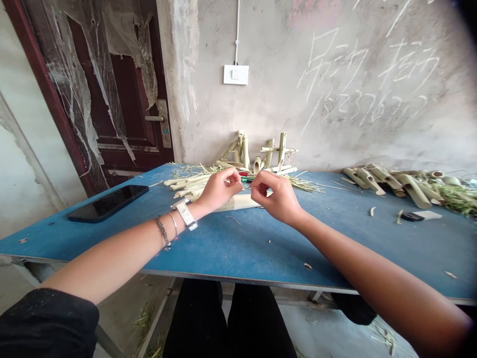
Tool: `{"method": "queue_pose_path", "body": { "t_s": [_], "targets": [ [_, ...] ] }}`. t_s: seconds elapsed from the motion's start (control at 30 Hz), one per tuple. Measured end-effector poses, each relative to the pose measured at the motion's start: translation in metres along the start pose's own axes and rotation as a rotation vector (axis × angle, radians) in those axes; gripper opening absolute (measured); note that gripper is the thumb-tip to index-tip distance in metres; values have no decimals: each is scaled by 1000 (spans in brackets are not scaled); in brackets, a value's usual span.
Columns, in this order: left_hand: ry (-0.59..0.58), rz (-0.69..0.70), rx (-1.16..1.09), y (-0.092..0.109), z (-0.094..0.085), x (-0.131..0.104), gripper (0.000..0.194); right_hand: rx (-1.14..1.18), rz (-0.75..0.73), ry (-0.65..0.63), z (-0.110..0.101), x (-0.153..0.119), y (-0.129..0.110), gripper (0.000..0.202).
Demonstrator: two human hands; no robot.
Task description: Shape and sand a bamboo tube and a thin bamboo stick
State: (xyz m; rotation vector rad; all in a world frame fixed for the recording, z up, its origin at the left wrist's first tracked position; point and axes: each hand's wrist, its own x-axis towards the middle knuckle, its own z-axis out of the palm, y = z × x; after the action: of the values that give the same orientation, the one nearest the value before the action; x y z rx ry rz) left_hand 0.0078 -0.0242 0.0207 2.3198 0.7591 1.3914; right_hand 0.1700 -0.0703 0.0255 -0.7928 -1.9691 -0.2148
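Observation:
My left hand (222, 187) and my right hand (275, 194) are raised close together over the blue table, fingers pinched and tips facing each other. Whatever sits between the fingertips is too small to make out. Just below and behind them lies a wide pale-green cut stalk piece (242, 201). Several thinner stalk pieces (192, 184) lie side by side to the left of it. Something slim with red and green parts (246, 179) shows in the gap between the hands, partly hidden by them.
A black phone (109, 203) lies at the left. Upright stalk constructions (281, 149) stand against the wall. At the right are a pile of cut stalks (387, 180) and a black-handled blade (421, 216). The front edge of the blue table (238, 248) runs above my legs.

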Motion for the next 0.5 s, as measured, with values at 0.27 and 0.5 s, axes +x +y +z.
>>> {"method": "queue_pose_path", "body": {
  "t_s": [0.27, 0.5],
  "targets": [
    [27, 4, 39, -5, -6, 5, 7, 37, -6, 106, 1, -1, 3, 16],
    [102, 4, 109, -11, -5, 10, 10, 93, 56, 213, 2, -1, 0, 16]
  ]
}}
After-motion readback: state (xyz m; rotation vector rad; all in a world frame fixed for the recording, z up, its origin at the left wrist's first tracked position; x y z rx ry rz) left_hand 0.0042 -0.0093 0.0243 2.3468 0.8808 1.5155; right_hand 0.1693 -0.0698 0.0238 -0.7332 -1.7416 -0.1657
